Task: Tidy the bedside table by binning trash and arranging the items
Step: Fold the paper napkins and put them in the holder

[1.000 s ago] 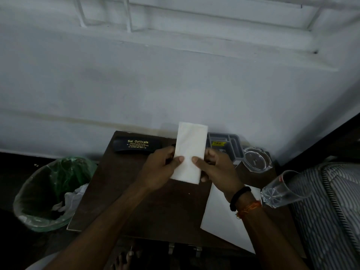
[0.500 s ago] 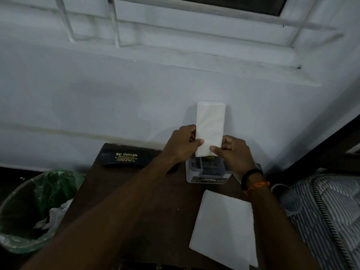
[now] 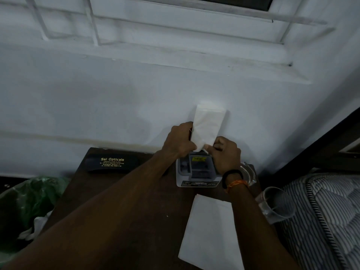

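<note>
A folded napkin [image 3: 208,127] is pinched by both hands — left hand [image 3: 180,142], right hand [image 3: 226,155] — above the compartmented organiser [image 3: 196,172]; crumpled white trash [image 3: 34,228] lies in the green-lined bin [image 3: 37,193].

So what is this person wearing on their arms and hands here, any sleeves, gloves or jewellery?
Both forearms are bare: no sleeves or gloves show. The left hand and its wrist carry nothing. Behind the right hand, the wrist wears a black band and, just below it, an orange thread. No rings can be made out.
</note>
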